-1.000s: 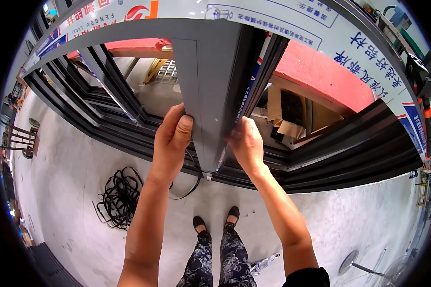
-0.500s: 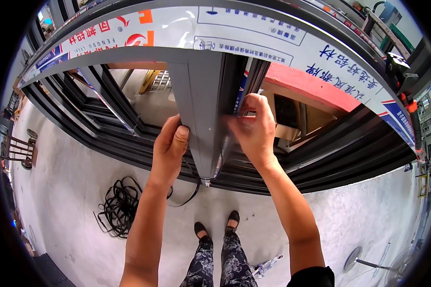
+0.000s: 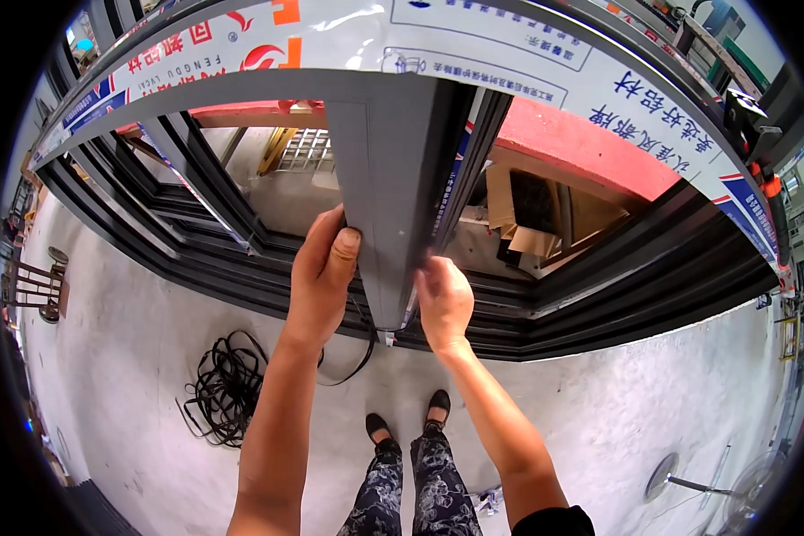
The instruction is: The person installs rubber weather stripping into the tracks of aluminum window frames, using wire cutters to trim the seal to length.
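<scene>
A grey metal bar (image 3: 372, 179) runs down the middle of the dark window frame (image 3: 500, 344). My left hand (image 3: 323, 272) wraps around the bar's left side, thumb on its face. At the bar's right edge, low down, my right hand (image 3: 445, 302) is closed with fingertips drawn together against the groove; they are slightly blurred, and whatever is between them is hidden. A thin black rubber strip (image 3: 366, 357) loops out beneath the bar's lower end. More of that strip lies in a tangled coil (image 3: 226, 384) on the floor to the left.
Printed white protective film (image 3: 348, 40) covers the frame's upper rail. Through the openings show a red beam (image 3: 581, 147) and a cardboard box (image 3: 536, 241). A wooden stool (image 3: 40, 286) stands far left, a fan (image 3: 755, 491) lower right. My feet are on the concrete floor (image 3: 590, 420).
My right hand has slid down along the bar's right edge, toward me. The left hand keeps its hold on the bar. The view has shifted slightly.
</scene>
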Action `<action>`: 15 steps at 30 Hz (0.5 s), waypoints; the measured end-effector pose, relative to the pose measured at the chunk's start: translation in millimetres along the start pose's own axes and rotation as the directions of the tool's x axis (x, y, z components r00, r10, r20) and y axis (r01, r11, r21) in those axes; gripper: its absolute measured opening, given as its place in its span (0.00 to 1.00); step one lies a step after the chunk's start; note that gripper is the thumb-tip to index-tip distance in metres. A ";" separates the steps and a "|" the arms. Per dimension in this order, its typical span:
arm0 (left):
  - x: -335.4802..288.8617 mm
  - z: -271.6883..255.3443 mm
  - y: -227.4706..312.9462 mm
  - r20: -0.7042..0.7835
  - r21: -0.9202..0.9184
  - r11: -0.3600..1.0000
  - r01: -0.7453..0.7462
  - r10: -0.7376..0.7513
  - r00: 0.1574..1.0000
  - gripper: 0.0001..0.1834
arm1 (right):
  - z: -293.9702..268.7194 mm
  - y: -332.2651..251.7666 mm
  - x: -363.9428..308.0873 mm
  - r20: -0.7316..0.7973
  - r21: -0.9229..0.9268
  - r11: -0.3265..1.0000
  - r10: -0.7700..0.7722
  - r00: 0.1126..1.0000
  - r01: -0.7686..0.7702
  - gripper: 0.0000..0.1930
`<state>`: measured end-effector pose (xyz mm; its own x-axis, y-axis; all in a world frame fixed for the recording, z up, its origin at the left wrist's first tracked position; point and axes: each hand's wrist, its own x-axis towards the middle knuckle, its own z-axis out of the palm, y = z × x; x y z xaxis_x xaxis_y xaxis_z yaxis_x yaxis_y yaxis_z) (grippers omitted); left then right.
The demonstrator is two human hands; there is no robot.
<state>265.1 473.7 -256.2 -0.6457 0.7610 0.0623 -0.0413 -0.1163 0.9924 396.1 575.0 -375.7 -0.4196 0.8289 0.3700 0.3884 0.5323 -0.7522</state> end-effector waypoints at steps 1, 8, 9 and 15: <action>0.1 0.5 0.4 -0.006 0.010 1.000 -0.014 0.014 1.000 0.24 | 3.2 -1.0 -0.8 -0.003 0.005 0.999 0.047 0.999 -0.047 0.10; 0.3 1.9 -0.2 -0.032 0.019 0.999 -0.031 0.032 0.999 0.25 | 24.8 -7.0 -12.6 -0.206 -0.014 0.993 0.116 0.972 -0.121 0.09; 0.2 1.8 -0.3 -0.031 0.023 1.000 -0.010 0.010 0.999 0.25 | 27.8 -6.0 -12.8 -0.206 0.005 0.988 0.150 0.967 -0.152 0.08; 0.1 1.4 -0.6 -0.023 0.031 0.999 -0.024 0.024 0.999 0.27 | 32.7 -0.8 -7.2 -0.255 -0.084 0.996 0.013 0.967 -0.036 0.11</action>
<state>266.1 474.7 -256.7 -0.6636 0.7434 0.0839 -0.0026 -0.1144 0.9934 371.9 562.9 -395.6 -0.1917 0.8524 0.4865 0.4708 0.5148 -0.7165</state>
